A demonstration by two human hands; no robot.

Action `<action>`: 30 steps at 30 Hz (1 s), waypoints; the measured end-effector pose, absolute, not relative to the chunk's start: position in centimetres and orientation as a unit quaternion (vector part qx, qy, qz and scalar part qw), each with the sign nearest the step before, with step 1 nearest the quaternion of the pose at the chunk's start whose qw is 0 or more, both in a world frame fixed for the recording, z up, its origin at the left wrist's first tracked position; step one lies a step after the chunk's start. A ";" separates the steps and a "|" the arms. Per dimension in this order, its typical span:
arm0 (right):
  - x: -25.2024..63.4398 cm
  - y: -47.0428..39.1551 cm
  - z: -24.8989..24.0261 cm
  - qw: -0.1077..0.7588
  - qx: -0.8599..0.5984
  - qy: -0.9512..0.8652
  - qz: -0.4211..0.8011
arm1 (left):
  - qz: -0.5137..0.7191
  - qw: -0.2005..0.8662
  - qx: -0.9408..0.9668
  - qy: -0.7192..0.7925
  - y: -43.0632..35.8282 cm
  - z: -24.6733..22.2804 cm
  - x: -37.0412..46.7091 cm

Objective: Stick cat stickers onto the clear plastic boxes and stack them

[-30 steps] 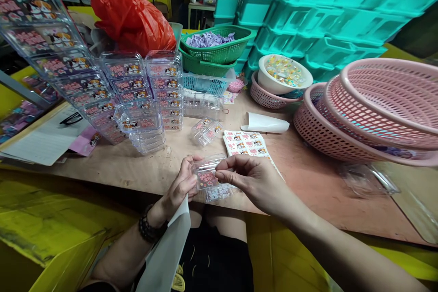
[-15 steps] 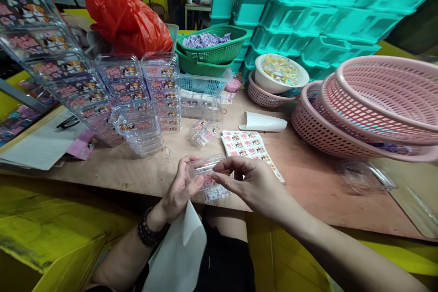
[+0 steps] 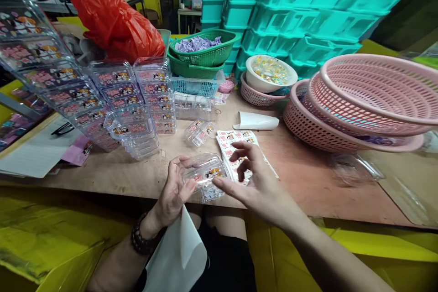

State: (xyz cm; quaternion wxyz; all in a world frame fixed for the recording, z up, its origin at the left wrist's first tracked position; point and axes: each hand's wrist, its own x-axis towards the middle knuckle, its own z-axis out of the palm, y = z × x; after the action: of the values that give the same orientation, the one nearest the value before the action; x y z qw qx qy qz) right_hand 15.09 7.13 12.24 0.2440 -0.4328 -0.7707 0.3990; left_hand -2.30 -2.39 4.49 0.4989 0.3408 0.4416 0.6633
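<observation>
My left hand is closed around the left side of a clear plastic box. A sticker with a cartoon cat and pink lettering lies on the box's front. From under the same hand hangs a curled white sheet, apparently pinched there too. My right hand has its fingers spread, with the thumb tip at the right of the sticker and nothing visible in its grip. Beneath the box, a small clear pack shows partly. Printed sticker sheets lie just behind my right hand.
Stacks of stickered clear boxes stand at left, with open clear trays before them. Small clear packs and a rolled white sheet lie mid-table. Pink baskets fill the right, teal bins the back.
My right hand's fingers have opened from a pinch over the box and drawn slightly right, uncovering the cat on the sticker. My left hand still holds the box; the view has shifted a little.
</observation>
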 end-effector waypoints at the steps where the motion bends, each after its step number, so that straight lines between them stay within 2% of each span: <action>1: 14.8 7.0 12.0 0.245 -0.436 -0.775 0.386 | 0.661 0.498 0.349 0.440 -2.4 4.5 -2.2; 4: 14.2 7.0 11.5 0.246 -0.431 -0.773 0.396 | 0.667 0.492 0.364 0.425 -2.6 4.6 -2.0; 9: 14.0 7.7 11.2 0.342 -0.424 -0.724 0.423 | 0.670 0.476 0.375 0.429 -2.9 4.7 -1.6; 13: 14.1 10.3 10.1 0.286 -0.404 -0.723 0.482 | 0.671 0.470 0.406 0.405 -3.3 4.7 -1.6; 17: 15.2 12.3 9.6 0.396 -0.483 -0.713 0.318 | 0.672 0.455 0.430 0.396 -3.5 4.2 -1.9; 22: 15.5 7.4 12.2 0.438 -0.370 -0.803 0.164 | 0.626 0.492 0.445 0.408 -3.3 4.0 -1.8; 24: 15.6 5.2 13.1 0.394 -0.228 -0.887 0.077 | 0.606 0.494 0.461 0.419 -3.4 4.2 -1.8; 26: 16.4 4.2 13.4 0.307 -0.099 -0.946 0.032 | 0.601 0.489 0.474 0.418 -3.7 4.2 -1.8; 28: 17.9 4.5 13.1 0.232 -0.089 -0.969 0.010 | 0.604 0.502 0.463 0.410 -4.1 4.1 -1.8; 30: 19.6 5.0 12.7 0.197 -0.177 -0.964 -0.024 | 0.600 0.532 0.435 0.409 -4.4 4.1 -1.7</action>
State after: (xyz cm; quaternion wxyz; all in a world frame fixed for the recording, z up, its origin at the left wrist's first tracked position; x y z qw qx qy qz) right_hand 19.58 5.00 12.74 0.1973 -0.1768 -0.9640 -0.0235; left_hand -1.67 -4.44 4.06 0.5321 0.4350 0.4094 0.6000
